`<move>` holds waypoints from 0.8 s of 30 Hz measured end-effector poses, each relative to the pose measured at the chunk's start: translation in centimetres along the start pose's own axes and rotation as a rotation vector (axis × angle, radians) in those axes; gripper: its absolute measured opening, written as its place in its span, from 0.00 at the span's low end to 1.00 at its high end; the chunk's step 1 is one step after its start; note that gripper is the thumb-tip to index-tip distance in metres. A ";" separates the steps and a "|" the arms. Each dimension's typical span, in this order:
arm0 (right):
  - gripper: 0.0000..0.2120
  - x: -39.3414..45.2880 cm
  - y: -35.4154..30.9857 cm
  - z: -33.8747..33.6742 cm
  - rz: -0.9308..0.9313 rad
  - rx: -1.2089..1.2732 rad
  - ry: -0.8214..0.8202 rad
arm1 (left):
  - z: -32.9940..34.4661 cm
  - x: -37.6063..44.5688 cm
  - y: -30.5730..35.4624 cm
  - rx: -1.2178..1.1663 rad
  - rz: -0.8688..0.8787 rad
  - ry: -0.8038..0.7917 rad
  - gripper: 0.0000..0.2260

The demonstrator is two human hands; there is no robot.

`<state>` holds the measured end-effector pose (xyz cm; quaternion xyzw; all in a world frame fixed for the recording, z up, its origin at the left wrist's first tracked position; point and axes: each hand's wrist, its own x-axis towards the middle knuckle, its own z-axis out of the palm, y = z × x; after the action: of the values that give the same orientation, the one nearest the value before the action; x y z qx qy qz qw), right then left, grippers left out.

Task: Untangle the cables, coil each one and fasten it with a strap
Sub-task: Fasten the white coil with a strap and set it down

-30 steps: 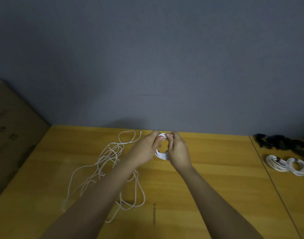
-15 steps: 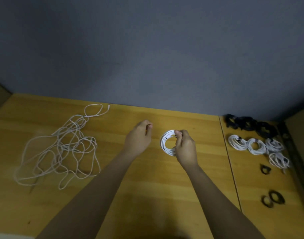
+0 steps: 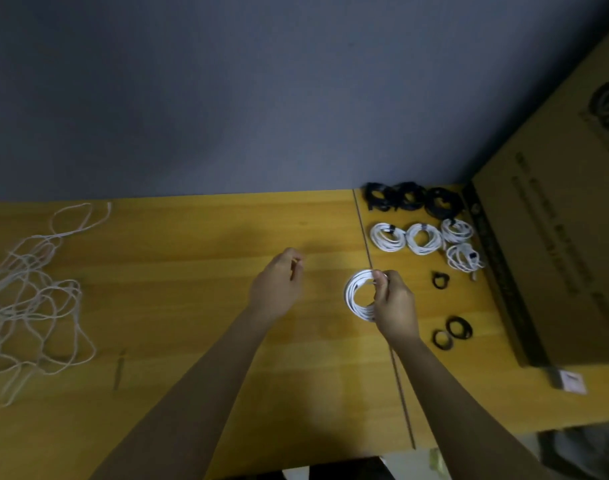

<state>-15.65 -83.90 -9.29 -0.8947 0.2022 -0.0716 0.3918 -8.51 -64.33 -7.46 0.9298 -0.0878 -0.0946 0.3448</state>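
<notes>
Both forearms reach forward, apart. The left hand (image 3: 278,285) hovers with loosely curled fingers, holding nothing. The right hand (image 3: 395,304) pinches a white cable coil (image 3: 356,296).

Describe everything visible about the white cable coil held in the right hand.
The white cable coil is a thin, smooth-looking white cord wound into several round loops that form a ring with an open middle. No strap shows on it. The right hand grips its right side, thumb and fingers pinching the strands near the top, and covers that part. It seems held just above the wooden table, near the seam between the boards. The left hand is apart from it. Its plugs cannot be made out.
</notes>
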 end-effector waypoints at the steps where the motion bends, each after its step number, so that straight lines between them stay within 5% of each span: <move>1: 0.14 0.5 1.4 -1.3 0.000 -0.010 -0.009 | 1.3 0.3 1.3 0.004 -0.004 -0.007 0.11; 14: 0.15 5.6 16.5 -14.9 0.115 -0.093 0.020 | 16.1 1.5 13.1 -0.047 -0.026 -0.155 0.09; 24: 0.13 5.6 19.9 -14.9 0.134 -0.129 -0.060 | 25.5 -0.1 14.6 0.132 -0.081 -0.574 0.12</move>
<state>-20.87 -108.43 -13.84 -0.9043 0.2539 -0.0052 0.3432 -16.05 -91.15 -16.81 0.8882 -0.1506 -0.3614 0.2404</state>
